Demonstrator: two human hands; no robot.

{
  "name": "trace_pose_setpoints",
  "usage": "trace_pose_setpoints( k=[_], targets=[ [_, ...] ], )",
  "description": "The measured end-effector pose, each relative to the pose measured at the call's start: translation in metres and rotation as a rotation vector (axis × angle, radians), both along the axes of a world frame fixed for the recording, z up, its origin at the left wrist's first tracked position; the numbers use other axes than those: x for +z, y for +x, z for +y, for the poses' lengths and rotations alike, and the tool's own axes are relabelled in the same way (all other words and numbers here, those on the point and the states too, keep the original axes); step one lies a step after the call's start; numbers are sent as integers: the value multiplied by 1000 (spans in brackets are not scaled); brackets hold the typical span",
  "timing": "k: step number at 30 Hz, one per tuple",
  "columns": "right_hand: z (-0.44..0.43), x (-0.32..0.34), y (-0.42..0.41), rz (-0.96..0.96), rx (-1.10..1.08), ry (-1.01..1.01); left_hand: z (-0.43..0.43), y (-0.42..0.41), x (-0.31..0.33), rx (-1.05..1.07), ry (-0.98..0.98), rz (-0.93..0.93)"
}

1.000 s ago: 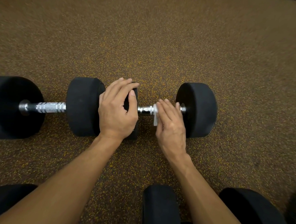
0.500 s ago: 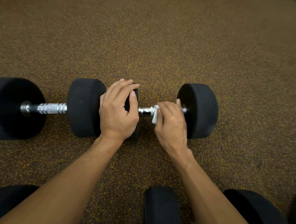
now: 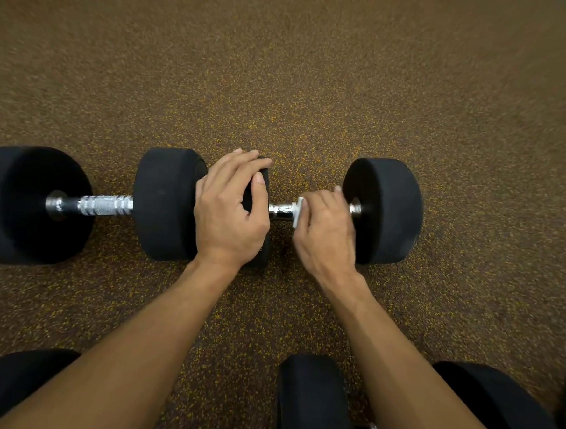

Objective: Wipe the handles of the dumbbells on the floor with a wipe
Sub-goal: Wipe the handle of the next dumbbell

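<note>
Chrome shows just left of our right hand [image 3: 327,230], whose fingers curl over the bright metal handle [image 3: 280,209] of the black rubber-headed dumbbell [image 3: 388,210], pressing a small folded white wipe [image 3: 298,212] round it. Our left hand [image 3: 230,211] clasps that dumbbell's other head to steady it, with fingers draped over the rim and thumb on its face. We judge that wiping this handle is under way. The next move calls for sliding the wipe along toward the left hand, then shifting to the second black dumbbell [image 3: 166,204] beyond our left hand. No brand or writing is readable.
</note>
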State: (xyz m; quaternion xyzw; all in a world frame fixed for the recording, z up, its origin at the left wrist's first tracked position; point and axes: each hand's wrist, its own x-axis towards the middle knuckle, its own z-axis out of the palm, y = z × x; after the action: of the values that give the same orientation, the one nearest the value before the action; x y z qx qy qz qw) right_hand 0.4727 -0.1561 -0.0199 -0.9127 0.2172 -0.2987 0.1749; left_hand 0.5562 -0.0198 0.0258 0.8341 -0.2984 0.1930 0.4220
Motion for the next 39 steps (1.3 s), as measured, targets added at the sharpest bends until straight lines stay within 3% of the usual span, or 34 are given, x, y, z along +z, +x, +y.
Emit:
trace_pose_setpoints(
  k=[4,10,17,21,29,35,39],
  targets=[
    [-2,3,-3,64,124,-46,0,0,1,-1,5,4],
    [-9,3,-9,79,-71,-84,0,0,1,-5,-7,0],
    [-12,3,-18,1,140,-61,0,-1,2,-6,6,6],
    [-14,4,-25,51,59,-11,0,-1,2,-1,-8,7],
    [-21,43,-43,124,170,169,2,-2,7,-25,27,61],
    [-43,74,-60,111,239,-100,6,-1,18,-100,95,145],
    [-54,89,-62,326,271,-428,5,-15,28,-104,204,-55]
  ],
)
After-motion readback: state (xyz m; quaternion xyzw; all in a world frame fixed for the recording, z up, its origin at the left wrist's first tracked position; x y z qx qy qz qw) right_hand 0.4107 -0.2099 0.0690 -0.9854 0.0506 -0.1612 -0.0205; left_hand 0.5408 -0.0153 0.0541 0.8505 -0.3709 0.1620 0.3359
